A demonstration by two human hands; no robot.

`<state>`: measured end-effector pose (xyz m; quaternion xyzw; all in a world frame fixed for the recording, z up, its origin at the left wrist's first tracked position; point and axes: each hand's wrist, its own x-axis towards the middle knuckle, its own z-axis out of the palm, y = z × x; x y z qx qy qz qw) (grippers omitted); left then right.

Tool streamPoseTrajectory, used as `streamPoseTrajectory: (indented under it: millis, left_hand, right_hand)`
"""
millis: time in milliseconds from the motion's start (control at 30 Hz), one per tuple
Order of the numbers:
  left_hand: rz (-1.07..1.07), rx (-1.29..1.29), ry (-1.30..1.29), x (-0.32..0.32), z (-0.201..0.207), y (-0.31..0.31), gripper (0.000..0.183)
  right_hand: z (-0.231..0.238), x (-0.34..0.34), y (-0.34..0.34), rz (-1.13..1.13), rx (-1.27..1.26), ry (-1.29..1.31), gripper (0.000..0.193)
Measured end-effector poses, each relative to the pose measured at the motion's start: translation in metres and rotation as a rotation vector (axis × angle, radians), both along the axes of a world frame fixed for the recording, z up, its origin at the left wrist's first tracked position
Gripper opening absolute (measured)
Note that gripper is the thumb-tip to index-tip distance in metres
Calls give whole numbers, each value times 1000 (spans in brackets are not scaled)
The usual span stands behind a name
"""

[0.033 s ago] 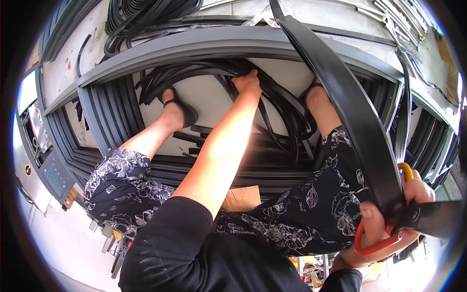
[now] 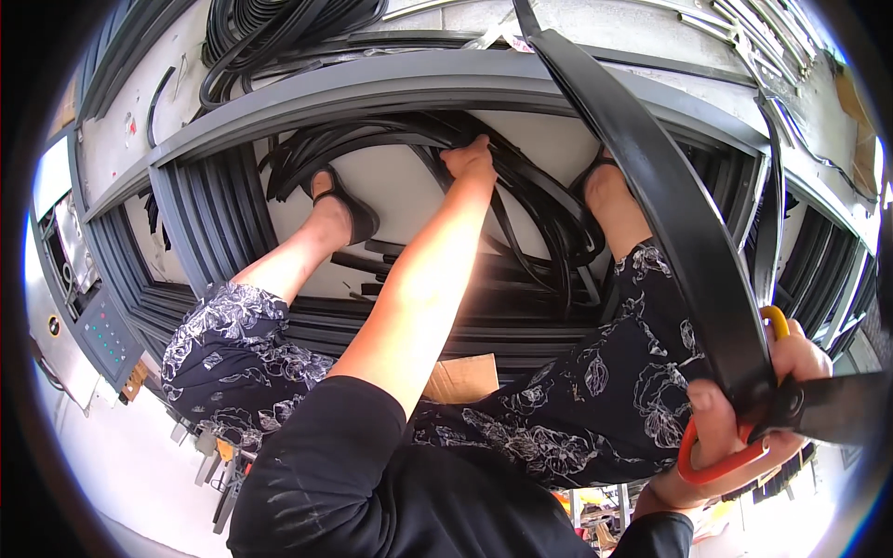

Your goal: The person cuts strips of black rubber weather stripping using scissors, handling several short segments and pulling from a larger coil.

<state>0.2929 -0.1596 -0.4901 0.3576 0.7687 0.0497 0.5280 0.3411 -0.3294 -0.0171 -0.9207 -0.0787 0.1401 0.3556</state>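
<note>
My left hand [image 2: 470, 158] reaches down between my feet, its fingers closed round part of a bundle of black rubber strips [image 2: 409, 126] lying curved on the floor. My right hand [image 2: 714, 428], at the lower right, grips a pair of scissors [image 2: 800, 406] with orange and yellow handles; their dark blades point right. A wide black strip [image 2: 660, 195] runs from the top of the view down to this same hand, where its end lies against the thumb beside the scissors. The grip under the handles is partly hidden.
Stacked dark grey frames [image 2: 344, 79] surround my feet on all sides. Beyond them lie a large coil of black strip [image 2: 270, 37] and thin metal bars [image 2: 758, 37]. Brown cardboard [image 2: 462, 379] shows beneath me. A control panel [image 2: 110, 337] stands at the left.
My left hand has shifted very slightly left on the strips. The scissors in my right hand have tilted a little; otherwise everything holds its place.
</note>
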Motion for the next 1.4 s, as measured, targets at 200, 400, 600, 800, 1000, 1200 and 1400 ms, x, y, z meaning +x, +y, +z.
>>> streamPoseTrajectory:
  millis: [200, 400, 600, 800, 1000, 1200, 1400]
  left_hand:
    - [-191, 61, 78, -2, 33, 4, 64]
    - [-44, 98, 106, -27, -52, 61, 64]
    - [-190, 52, 137, -13, 0, 34, 61]
    - [-265, 11, -314, -52, 44, 41, 46]
    - [-236, -347, -686, -105, 125, 61, 28]
    - [-149, -573, -622, -132, 170, 82, 32]
    - [-223, -586, -559, -183, 157, 107, 40]
  right_hand:
    - [7, -9, -5, -90, -111, 86, 48]
    - [1, -12, -4, -13, 42, 40, 46]
    - [4, 4, 0, 146, -34, -2, 53]
    - [-7, -12, 17, -352, 168, -28, 44]
    - [-9, 1, 18, -211, 57, -105, 39]
    - [-13, 7, 24, -148, 62, -178, 37]
    - [-12, 11, 34, -47, -11, -171, 37]
